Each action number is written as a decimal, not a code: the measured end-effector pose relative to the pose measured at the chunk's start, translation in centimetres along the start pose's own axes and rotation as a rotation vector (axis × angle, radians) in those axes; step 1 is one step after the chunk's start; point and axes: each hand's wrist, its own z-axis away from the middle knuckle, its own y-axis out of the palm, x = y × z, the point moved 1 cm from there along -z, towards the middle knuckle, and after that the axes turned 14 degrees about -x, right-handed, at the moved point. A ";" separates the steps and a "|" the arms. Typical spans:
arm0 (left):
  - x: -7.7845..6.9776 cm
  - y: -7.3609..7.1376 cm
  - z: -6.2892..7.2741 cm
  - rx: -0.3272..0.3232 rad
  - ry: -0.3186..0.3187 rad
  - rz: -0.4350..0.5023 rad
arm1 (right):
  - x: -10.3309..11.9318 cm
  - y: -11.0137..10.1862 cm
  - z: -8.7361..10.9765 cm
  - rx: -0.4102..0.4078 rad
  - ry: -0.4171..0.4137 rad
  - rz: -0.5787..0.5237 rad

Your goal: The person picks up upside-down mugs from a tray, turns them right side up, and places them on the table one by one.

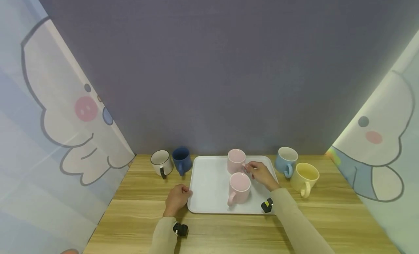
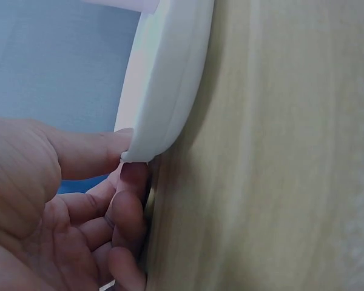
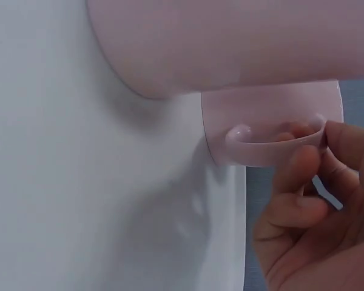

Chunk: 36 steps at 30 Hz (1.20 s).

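"Thumb and fingertips of the right hand [image 1: 262, 175] pinch the handle [image 3: 264, 153] of a pale pink, cylindrical ceramic mug [image 1: 236, 161]!"

"And where does that mug sit?"

"Just left of that hand, upright, over the far part of a white, rectangular tray with rounded corners [image 1: 209, 185]. Whether its base touches down, I can't tell."

"Over to the left hand [image 1: 176, 198], then!"

"Pinching too! Thumb on top of the tray's rim, a finger beneath, right at the near part of its left side. The other fingers curl loosely, low by the light, wood-grained table [image 1: 216, 234]."

"And there's a second pink ceramic mug [image 1: 239, 188]!"

"Yes, on the tray, to the left of the right hand and nearer the person, its handle pointing toward the left-hand side. No fingers on it."

"What lies out to the right of the right hand?"

"A light blue mug with a white inside [image 1: 284, 161], and just beside it, nearer the person, a pale yellow mug [image 1: 299, 179]. Both stand on the table."

"And beyond the left hand?"

"Straight ahead of it, a dark blue mug [image 1: 182, 158]; farther left, a white mug with a black rim and black handle [image 1: 159, 162]. Beige sleeves [image 1: 165, 232] on both arms!"
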 end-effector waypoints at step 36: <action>0.0 0.1 0.1 0.004 -0.005 -0.005 | 0.6 0.7 1.0 -0.100 0.077 -0.068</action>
